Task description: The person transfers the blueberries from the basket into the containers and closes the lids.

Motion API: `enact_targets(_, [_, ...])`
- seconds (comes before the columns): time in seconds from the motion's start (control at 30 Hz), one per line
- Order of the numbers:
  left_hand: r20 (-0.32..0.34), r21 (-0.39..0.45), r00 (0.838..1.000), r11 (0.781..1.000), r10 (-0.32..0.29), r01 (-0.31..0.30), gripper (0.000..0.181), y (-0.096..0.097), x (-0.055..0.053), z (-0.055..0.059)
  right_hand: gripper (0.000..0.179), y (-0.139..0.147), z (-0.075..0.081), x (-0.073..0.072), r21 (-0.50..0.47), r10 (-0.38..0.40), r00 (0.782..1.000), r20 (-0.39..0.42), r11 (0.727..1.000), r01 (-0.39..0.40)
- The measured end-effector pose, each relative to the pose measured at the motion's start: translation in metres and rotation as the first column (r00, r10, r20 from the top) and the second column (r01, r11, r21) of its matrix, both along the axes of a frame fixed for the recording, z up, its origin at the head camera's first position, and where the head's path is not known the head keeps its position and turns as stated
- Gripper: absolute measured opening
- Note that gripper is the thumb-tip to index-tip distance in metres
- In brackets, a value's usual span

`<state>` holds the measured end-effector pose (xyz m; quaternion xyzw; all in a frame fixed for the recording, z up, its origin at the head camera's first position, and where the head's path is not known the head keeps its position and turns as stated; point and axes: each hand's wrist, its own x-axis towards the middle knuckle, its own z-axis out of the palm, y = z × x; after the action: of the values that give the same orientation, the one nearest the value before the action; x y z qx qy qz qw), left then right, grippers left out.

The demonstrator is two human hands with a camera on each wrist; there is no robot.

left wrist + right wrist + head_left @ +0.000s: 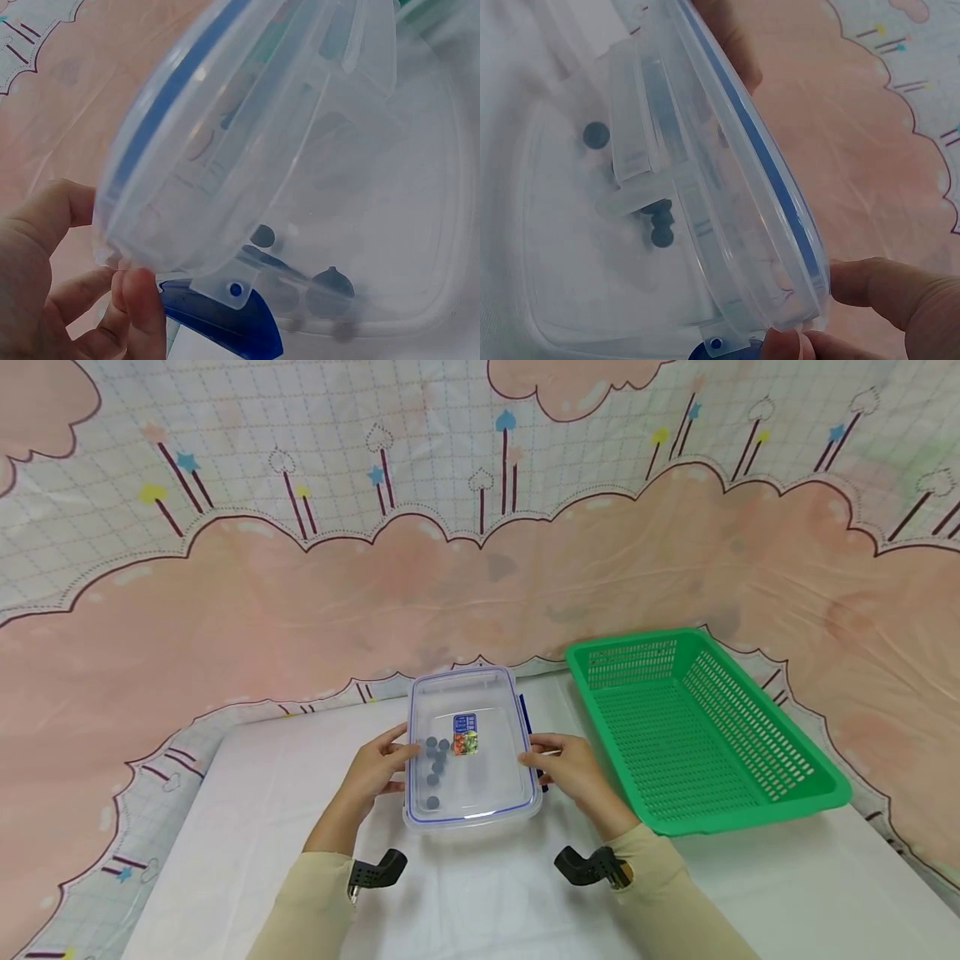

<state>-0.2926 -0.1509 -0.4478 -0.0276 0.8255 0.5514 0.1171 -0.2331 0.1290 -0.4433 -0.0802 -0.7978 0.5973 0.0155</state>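
A clear plastic food storage box (491, 793) with a blue-sealed lid (467, 689) and a printed label stands at the middle of the white table. Several small, round blue-grey pieces (432, 767) lie inside, towards its left side. My left hand (375, 768) grips the left edge, thumb at the lid's rim and fingers lower down, beside a blue latch (225, 315) that sticks outward. On the opposite edge, my right hand (567, 768) holds the box with its thumb over the rim. Another blue latch (526, 713) angles out past these fingers, partly covered by them.
A large green plastic basket (731, 822) with slotted walls stands on the table (285, 785) to the right of the box, near the right forearm. Behind the table hangs a patterned cloth (337, 610). Each wrist carries a black camera mount (381, 868).
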Motion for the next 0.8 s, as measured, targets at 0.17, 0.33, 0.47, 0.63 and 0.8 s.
enact_targets(0.17, [0.0,-0.003,1.0,1.0,0.0,0.0,0.063,0.0014,0.0005,-0.0001,0.039,0.0012,-0.0034,-0.0025,-0.021,-0.001,1.0,0.009,1.0,0.001])
enact_targets(0.33, [0.002,-0.004,1.0,1.0,0.002,-0.002,0.062,0.0024,0.001,0.0001,0.039,0.002,-0.0051,-0.0024,-0.029,-0.002,1.0,0.019,1.0,0.003])
enact_targets(0.47, [-0.001,-0.011,1.0,1.0,0.002,-0.002,0.062,0.002,0.0003,-0.0004,0.039,0.0021,-0.0057,-0.0028,-0.025,-0.003,0.999,0.033,1.0,0.004])
enact_targets(0.63, [-0.001,-0.02,1.0,1.0,0.003,-0.003,0.063,0.0021,0.0001,0.0009,0.04,0.0022,-0.0064,-0.0042,-0.017,0.001,0.999,0.04,1.0,0.0])
enact_targets(0.8, [0.002,-0.02,1.0,1.0,0.003,-0.003,0.063,0.0018,-0.0009,0.0015,0.04,0.0017,-0.0057,-0.006,-0.017,0.008,0.999,0.052,1.0,-0.007])
